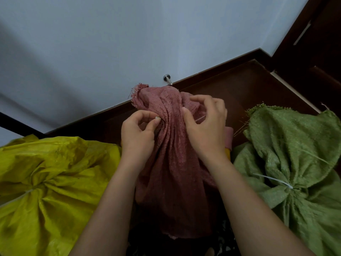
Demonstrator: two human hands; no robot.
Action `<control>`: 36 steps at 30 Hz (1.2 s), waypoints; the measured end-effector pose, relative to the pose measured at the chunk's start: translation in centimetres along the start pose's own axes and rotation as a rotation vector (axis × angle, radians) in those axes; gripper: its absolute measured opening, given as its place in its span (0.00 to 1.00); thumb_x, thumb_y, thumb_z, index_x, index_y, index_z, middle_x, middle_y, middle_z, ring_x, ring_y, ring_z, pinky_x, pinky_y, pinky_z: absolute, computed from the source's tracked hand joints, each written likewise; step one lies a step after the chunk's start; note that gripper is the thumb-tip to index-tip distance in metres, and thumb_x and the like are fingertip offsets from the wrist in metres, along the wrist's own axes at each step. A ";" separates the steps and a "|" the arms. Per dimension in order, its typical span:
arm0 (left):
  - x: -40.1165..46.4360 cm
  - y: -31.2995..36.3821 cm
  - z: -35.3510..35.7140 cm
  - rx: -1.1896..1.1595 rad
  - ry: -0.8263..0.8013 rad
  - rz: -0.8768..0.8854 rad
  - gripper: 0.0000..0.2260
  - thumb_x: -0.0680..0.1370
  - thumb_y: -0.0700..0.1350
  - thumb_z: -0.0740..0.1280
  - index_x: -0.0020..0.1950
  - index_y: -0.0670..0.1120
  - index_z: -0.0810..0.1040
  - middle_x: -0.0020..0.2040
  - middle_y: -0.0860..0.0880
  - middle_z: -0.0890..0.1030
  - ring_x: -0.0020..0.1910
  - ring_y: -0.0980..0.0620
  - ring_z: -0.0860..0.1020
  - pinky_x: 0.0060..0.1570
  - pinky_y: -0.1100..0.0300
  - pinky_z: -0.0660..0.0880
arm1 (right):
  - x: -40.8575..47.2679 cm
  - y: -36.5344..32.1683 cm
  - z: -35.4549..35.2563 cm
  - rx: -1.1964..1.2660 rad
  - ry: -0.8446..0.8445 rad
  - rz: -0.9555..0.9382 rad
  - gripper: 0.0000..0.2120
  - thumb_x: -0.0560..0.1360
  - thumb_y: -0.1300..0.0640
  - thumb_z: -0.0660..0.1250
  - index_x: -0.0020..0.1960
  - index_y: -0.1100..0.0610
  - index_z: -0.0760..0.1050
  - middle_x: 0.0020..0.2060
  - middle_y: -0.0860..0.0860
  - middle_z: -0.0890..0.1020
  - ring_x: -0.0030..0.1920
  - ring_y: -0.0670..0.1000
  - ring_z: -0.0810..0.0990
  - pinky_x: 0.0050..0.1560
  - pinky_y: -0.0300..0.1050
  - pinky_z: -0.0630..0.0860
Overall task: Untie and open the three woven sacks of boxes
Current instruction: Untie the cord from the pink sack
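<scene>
- Both hands are working at the gathered neck of the red sack [171, 163], which is standing between the 2 forearms.
- The left hand [137, 134] is pinching the bunched red weave between thumb and curled forefinger on the neck's left side.
- The right hand [206, 124] is curling over the neck's right side, fingers bent, pinching a thin white string [200, 119] against the cloth.
- The 2 hands are sitting close together, apart only by the width of the neck.
- The yellow sack [53, 182] is lying left of the left arm, its neck cinched by a white tie.
- The green sack [287, 163] is lying right of the right arm, cinched by a white tie [273, 180].
- Beyond the hands, a metal doorstop [167, 79] is sticking out of the wall [110, 43].
</scene>
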State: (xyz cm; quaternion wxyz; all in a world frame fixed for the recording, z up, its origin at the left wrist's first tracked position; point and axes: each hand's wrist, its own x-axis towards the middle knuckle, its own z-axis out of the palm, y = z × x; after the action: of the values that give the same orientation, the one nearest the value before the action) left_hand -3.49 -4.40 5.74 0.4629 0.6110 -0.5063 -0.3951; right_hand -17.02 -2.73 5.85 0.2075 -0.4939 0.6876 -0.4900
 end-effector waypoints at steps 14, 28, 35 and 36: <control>-1.7 1.3 -2.7 -0.318 0.274 0.054 0.09 0.78 0.34 0.64 0.42 0.47 0.75 0.36 0.48 0.78 0.35 0.57 0.80 0.41 0.63 0.78 | -1.4 1.5 -0.5 -0.317 -0.323 0.039 0.20 0.71 0.52 0.72 0.62 0.45 0.75 0.60 0.51 0.69 0.64 0.55 0.66 0.66 0.52 0.67; -6.0 10.5 -5.8 -0.503 0.244 0.069 0.07 0.79 0.34 0.62 0.43 0.44 0.74 0.38 0.46 0.76 0.35 0.56 0.80 0.41 0.64 0.79 | -1.8 -8.2 -7.2 0.297 -0.421 0.210 0.22 0.71 0.55 0.75 0.63 0.57 0.77 0.48 0.49 0.82 0.44 0.40 0.79 0.48 0.30 0.75; -9.7 17.0 -7.5 -0.487 0.229 0.147 0.07 0.79 0.35 0.63 0.43 0.45 0.74 0.37 0.48 0.76 0.31 0.59 0.79 0.38 0.65 0.78 | -2.5 -14.9 -11.4 0.654 -0.292 0.222 0.04 0.77 0.62 0.67 0.48 0.59 0.80 0.35 0.51 0.82 0.31 0.42 0.76 0.40 0.35 0.75; -10.1 17.8 -7.8 -0.488 0.224 0.155 0.07 0.79 0.35 0.63 0.43 0.45 0.74 0.37 0.48 0.76 0.31 0.59 0.79 0.38 0.65 0.78 | -2.7 -15.7 -12.0 0.652 -0.281 0.204 0.04 0.77 0.61 0.67 0.45 0.57 0.80 0.34 0.50 0.82 0.32 0.43 0.76 0.41 0.37 0.75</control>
State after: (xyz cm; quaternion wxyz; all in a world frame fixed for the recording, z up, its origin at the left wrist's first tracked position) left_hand -2.37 5.82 25.06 0.6784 0.4806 -0.3870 -0.3987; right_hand -17.67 4.77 24.28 0.4939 -0.3934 0.5059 -0.5876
